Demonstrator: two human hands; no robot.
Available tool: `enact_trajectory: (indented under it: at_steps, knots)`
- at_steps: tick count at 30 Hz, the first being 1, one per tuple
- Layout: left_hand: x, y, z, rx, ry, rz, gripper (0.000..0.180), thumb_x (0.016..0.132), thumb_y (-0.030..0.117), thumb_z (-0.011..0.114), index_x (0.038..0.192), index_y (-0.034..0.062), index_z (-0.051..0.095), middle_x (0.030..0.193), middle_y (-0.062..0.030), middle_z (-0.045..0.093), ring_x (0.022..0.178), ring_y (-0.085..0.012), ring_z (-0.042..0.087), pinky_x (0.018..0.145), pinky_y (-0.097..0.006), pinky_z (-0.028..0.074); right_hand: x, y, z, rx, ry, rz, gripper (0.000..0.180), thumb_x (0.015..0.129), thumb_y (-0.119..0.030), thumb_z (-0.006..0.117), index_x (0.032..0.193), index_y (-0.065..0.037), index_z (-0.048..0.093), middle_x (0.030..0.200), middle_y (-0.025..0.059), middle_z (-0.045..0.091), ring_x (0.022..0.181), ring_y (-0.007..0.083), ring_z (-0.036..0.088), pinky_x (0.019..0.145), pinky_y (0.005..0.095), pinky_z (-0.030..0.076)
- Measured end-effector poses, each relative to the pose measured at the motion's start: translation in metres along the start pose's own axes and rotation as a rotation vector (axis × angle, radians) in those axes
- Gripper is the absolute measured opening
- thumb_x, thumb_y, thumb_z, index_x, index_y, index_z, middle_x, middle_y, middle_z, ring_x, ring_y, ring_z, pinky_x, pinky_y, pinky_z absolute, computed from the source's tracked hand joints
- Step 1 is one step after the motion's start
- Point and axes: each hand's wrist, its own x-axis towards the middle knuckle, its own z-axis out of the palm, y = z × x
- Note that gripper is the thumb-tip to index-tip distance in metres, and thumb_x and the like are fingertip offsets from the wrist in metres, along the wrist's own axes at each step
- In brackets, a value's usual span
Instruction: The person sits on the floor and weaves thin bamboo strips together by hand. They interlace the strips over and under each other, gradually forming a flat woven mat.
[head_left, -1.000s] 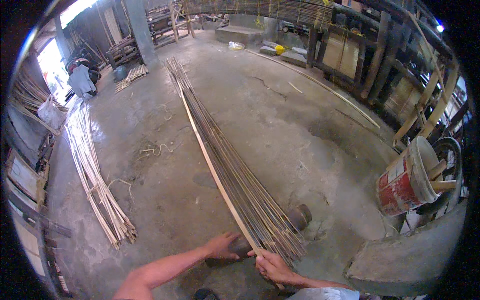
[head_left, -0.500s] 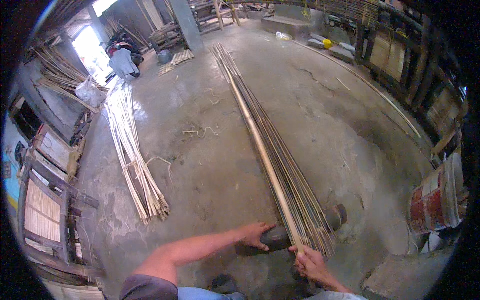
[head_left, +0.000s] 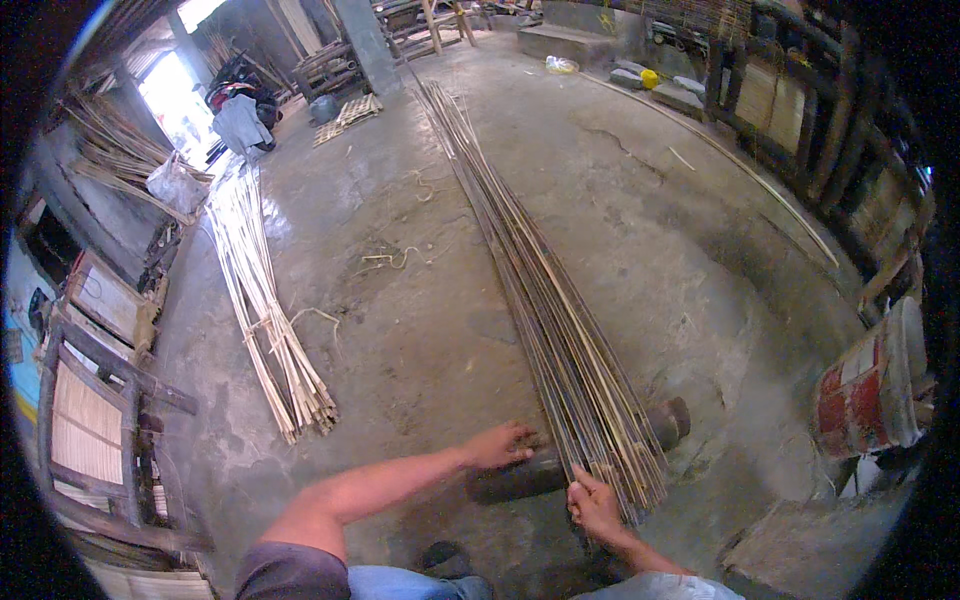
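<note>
A long bundle of thin bamboo strips (head_left: pixel 545 300) runs away from me across the floor. Its near end rests across a dark, thick log (head_left: pixel 520 478). My right hand (head_left: pixel 597 508) is closed on a strip at the near left edge of the bundle, thumb pointing up along it. To the left of the strips, my left hand (head_left: pixel 500 446) hovers at the log's upper side, holding nothing, with its fingers loosely apart. Whether its fingertips touch the log I cannot tell.
A second, paler bundle of tied strips (head_left: pixel 270 320) lies on the floor at left. On the right stands a red and white bucket (head_left: pixel 865 385). Wooden frames (head_left: pixel 95 420) line the left edge, and a long pole (head_left: pixel 740 170) lies along the right wall.
The wide pale face of a strip on the bundle's left no longer shows; thin, darker edges appear there instead. My left hand has lifted slightly from the log. My right hand has shifted a little left.
</note>
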Motion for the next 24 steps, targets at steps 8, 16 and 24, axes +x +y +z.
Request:
enact_trajectory:
  at_steps: [8,16,24]
  knots:
    - [-0.002,-0.033,-0.004,-0.521,0.291,-0.225,0.031,0.098,0.029,0.048,0.115,0.0084,0.064,0.109,-0.0095,0.067,0.101,-0.0239,0.062,0.091,-0.040,0.049,0.004,0.022,0.062,-0.298,0.116,-0.438,0.043,0.095,-0.016,0.054,0.137,-0.005,0.053,0.118,0.0198,0.064,0.106,0.0267,0.063,0.094,0.0372,0.047]
    - [-0.010,-0.006,-0.023,-0.723,0.396,-0.506,0.036,0.095,0.014,0.047,0.129,0.0035,0.054,0.103,-0.0040,0.065,0.087,-0.0140,0.061,0.076,-0.027,0.048,-0.031,-0.054,-0.064,-0.611,0.592,-0.356,0.018,0.086,-0.018,0.070,0.099,-0.005,0.069,0.090,0.0121,0.066,0.083,0.0266,0.063,0.075,0.0370,0.051]
    - [0.003,-0.038,-0.024,-0.649,0.508,-0.375,0.039,0.096,0.015,0.051,0.131,-0.0007,0.050,0.105,-0.0092,0.065,0.090,-0.0173,0.063,0.080,-0.032,0.050,-0.001,-0.048,-0.089,-0.912,0.572,-0.442,0.019,0.086,-0.015,0.069,0.101,-0.002,0.070,0.090,0.0113,0.063,0.080,0.0272,0.061,0.070,0.0354,0.048]
